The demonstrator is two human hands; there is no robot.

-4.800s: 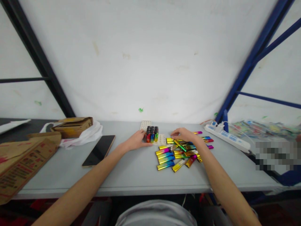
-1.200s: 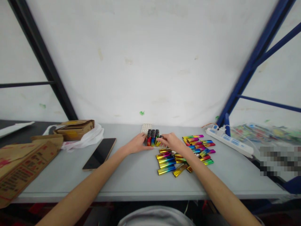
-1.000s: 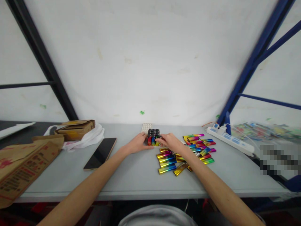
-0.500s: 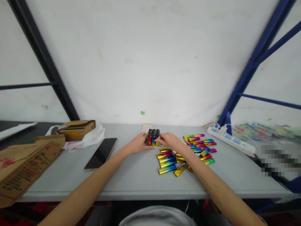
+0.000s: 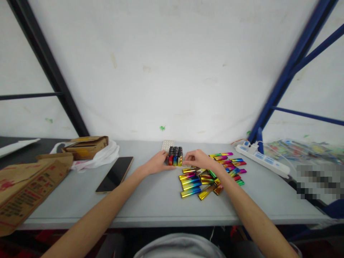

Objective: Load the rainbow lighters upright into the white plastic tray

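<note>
A compact block of upright lighters (image 5: 175, 156) with black tops and shiny red, blue and gold bodies stands on the table in front of me. My left hand (image 5: 158, 163) is around its left side, thumb low at the front and fingers towards the back. Just right of the block is my right hand (image 5: 197, 158), its fingers curled and the tips close to the gold front corner. Whether anything small sits in those fingertips is hidden. Several shiny rainbow-coloured flat pieces (image 5: 191, 192) lie in a loose pile below and right of that hand.
A white studded tray (image 5: 167, 144) lies behind the block. On the left are a phone (image 5: 115, 175), an opened cardboard box (image 5: 88, 147), a white plastic bag (image 5: 111, 154) and a large brown carton (image 5: 34, 182). A white power strip (image 5: 264, 159) lies at the right.
My right hand has drawn slightly right, off the front of the lighters, and its fingers are more curled. More of the block's front shows. My left hand stays at its side.
</note>
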